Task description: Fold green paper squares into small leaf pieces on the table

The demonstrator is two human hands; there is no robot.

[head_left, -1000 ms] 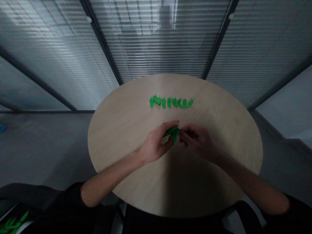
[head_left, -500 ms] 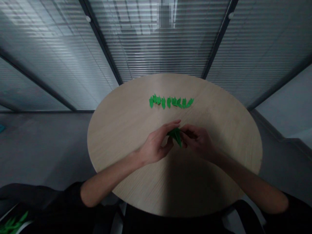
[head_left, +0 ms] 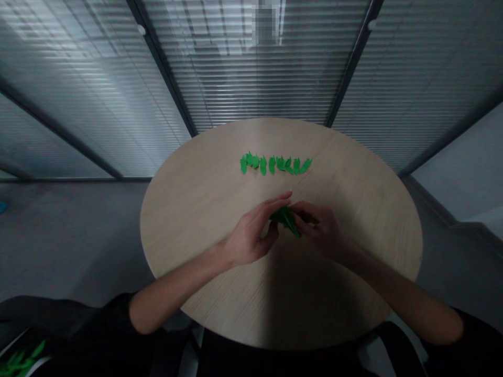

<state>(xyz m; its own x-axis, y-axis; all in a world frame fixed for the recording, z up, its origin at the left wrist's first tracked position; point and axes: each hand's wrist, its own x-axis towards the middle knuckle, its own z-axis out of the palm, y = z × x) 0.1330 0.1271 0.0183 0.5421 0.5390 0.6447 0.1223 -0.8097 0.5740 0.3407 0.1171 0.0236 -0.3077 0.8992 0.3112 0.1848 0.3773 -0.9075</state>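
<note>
Between my two hands, above the middle of the table, is a green folded paper piece with a pointed flap. My left hand grips its left side, fingers reaching over the top and thumb underneath. The fingertips of my right hand pinch its right edge; part of the piece is hidden behind them. Farther back on the table lies a row of several small green leaf-shaped pieces, close together and some touching.
The round wooden table fills the middle, its near edge by my body. At lower left a white-rimmed container holds more green pieces. Glass panels with blinds stand behind the table.
The pointed flap of the green folded paper piece has swung to the right, towards my right fingers. Both hands stay almost in place, and the row has not moved.
</note>
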